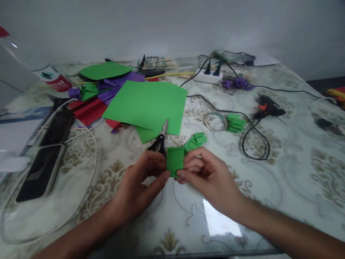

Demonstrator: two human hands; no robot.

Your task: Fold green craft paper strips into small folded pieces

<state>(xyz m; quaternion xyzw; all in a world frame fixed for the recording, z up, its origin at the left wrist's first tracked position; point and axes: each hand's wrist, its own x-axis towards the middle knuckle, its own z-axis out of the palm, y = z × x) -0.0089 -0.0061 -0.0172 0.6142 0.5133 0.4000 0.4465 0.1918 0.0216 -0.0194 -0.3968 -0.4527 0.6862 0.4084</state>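
A small green paper piece [174,162], folded over along its top edge, is held up between both hands above the table. My left hand [147,178] pinches its left edge and lower corner. On the other side, my right hand [206,172] grips the right edge with thumb and fingers. Just behind my left hand lie black-handled scissors [161,138], blades pointing away. Folded green paper pieces [195,142] rest on the table behind my right hand. Large green paper sheets [148,104] lie farther back.
A glue gun [269,107] and its looped cord lie at the right. The power strip [208,76] stands at the back. At left are two phones [40,172], a white cable [94,158], a tilted bottle [40,68], and red paper [90,109].
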